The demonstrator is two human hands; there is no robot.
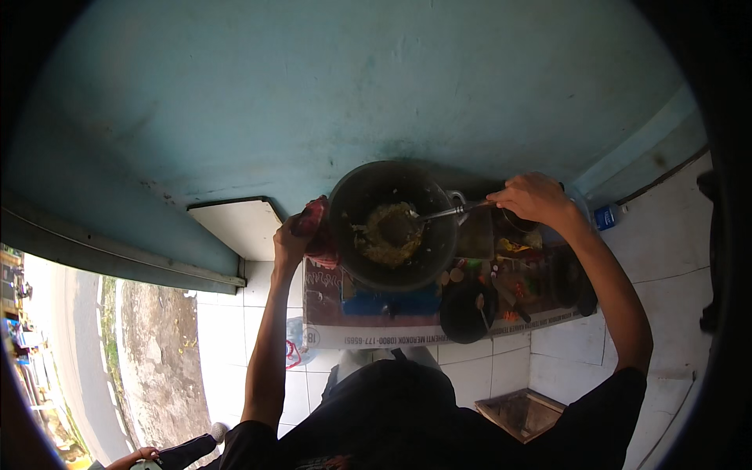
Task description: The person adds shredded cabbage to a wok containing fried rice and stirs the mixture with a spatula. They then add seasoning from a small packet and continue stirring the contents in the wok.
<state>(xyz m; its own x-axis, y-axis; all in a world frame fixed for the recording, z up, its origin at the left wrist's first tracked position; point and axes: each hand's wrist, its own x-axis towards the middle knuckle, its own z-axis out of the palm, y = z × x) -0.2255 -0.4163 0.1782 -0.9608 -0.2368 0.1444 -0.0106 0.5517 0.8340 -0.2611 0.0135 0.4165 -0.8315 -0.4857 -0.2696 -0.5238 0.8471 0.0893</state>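
A large dark wok (352, 194) stands over a blue stove (382, 304) in front of me, against the wall. Chopped, yellowish food (388, 252) lies in a ring at its bottom, with small bits stuck higher up the sides. My left hand (289, 238) grips the wok's left side through a red cloth (320, 235); the handle beneath is hidden. My right hand (531, 198) holds a metal spatula (443, 212) by its brown handle. The spatula reaches over the right rim, beside the wok's bare loop handle (456, 202), and its blade touches the food.
A dark bowl (461, 323) with a spoon, a knife (510, 298) and red chillies (519, 289) are on the printed table cover (411, 338). A water jug (301, 338) stands at the table's left. Lower left, another person's arm (188, 452) shows near the street opening.
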